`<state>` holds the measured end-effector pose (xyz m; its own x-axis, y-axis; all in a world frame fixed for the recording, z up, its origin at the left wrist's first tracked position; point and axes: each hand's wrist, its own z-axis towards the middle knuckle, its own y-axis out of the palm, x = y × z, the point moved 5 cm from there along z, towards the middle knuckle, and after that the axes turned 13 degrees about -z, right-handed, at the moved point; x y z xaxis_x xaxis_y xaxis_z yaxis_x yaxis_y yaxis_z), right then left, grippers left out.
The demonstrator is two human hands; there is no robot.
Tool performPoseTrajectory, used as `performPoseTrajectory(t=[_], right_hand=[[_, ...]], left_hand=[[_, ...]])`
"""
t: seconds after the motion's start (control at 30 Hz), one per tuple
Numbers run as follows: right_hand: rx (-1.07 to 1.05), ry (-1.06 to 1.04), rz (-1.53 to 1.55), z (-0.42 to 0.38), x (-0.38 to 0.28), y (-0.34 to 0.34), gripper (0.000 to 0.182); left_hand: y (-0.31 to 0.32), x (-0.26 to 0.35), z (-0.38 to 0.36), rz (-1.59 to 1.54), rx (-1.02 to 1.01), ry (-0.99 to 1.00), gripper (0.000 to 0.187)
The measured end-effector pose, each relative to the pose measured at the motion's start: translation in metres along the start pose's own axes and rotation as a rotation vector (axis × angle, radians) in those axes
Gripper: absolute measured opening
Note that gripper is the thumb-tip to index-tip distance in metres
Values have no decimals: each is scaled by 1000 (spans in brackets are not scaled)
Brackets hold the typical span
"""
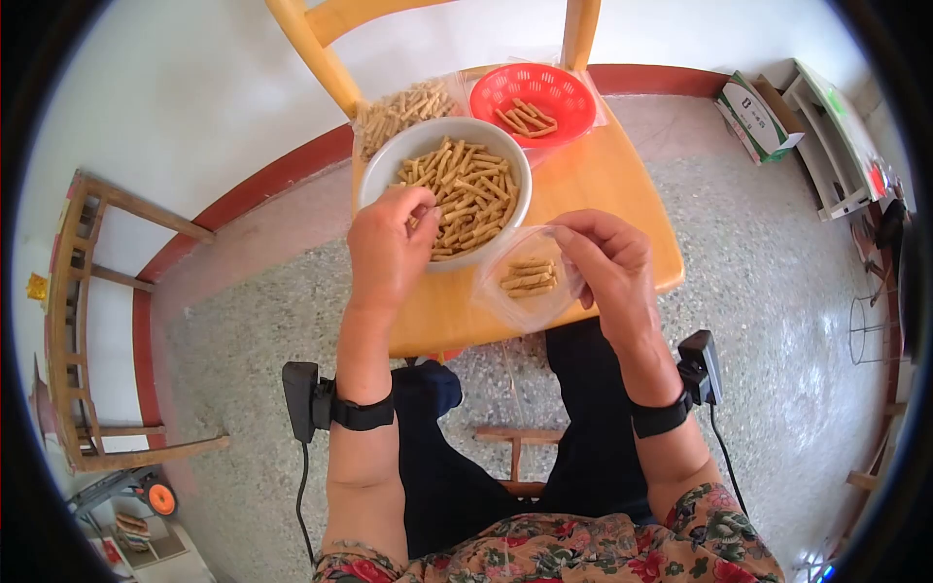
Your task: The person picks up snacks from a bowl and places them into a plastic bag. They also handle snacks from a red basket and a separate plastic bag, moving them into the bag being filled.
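Note:
A white bowl (pixel 372 173) full of short tan sticks (pixel 471 199) stands on a wooden chair seat (pixel 612 185). Over the bowl's left rim is my left hand (pixel 394 233), its fingers curled together; whether anything is between the fingertips is hidden. My right hand (pixel 610 262) pinches the edge of a clear plastic bag (pixel 525 306) in front of the bowl. Several sticks lie side by side inside that bag. Behind the bowl, a red basket (pixel 580 102) holds a few longer sticks, and a clear bag of paler sticks (pixel 408 112) lies at the back left.
The chair's backrest (pixel 326 58) rises behind the seat. At the left stands a wooden frame (pixel 73 321). A green and white box (pixel 758 119) and a pale shelf unit (pixel 826 146) are at the back right. Black straps with devices sit on both forearms.

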<state>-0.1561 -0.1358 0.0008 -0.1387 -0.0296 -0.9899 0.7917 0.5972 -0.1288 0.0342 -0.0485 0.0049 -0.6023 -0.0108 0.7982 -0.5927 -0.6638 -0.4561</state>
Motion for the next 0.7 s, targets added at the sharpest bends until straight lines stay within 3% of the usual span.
performPoseTrajectory(t=[0.13,0.47,0.63,0.7], right_hand=[[10,17,-21,10,-5,1,14],[-58,-45,-69,36,-23,-6,10],[-30,-59,-89,47,-21,-16,11],[4,-55,-94,50,-15,-19,12]], left_hand=[[23,-13,9,179,-116,53,6],[37,-26,12,151,-218,5,7],[25,-17,18,200,-323,-146,11],[22,-24,19,252,-348,-124,10]])
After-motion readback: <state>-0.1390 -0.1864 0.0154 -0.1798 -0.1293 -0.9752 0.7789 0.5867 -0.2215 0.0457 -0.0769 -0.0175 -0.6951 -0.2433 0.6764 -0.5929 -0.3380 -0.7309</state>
